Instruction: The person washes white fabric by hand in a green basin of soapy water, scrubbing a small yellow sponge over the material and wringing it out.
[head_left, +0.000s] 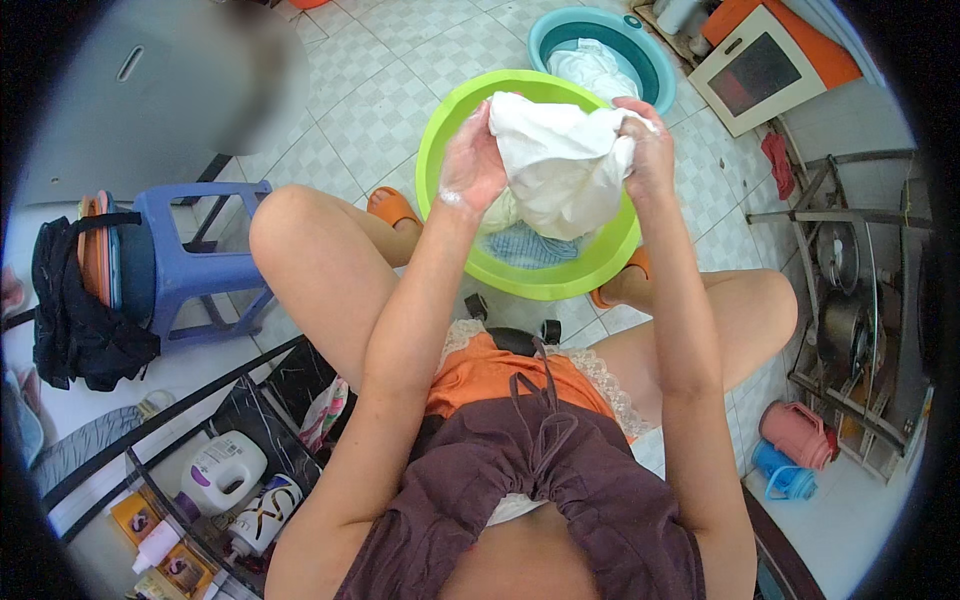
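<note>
A wet white cloth (559, 161) is stretched between my two hands above a lime-green basin (433, 161). My left hand (474, 165), with suds at the wrist, holds its left edge. Gathered cloth is gripped in my right hand (646, 150), which has foam on the fingers. Below the cloth, a blue checked fabric (531, 247) lies in sudsy water. A pale yellowish fabric (501, 214) sits beside it, partly hidden by the white cloth. The basin stands on the tiled floor between my feet.
Behind the green basin stands a teal basin (536, 45) holding white fabric (592, 66). A blue plastic stool (202, 225) is at left, near a shelf with a white detergent bottle (225, 469). To the right are a metal rack (862, 217) with pans and a pink jug (795, 435).
</note>
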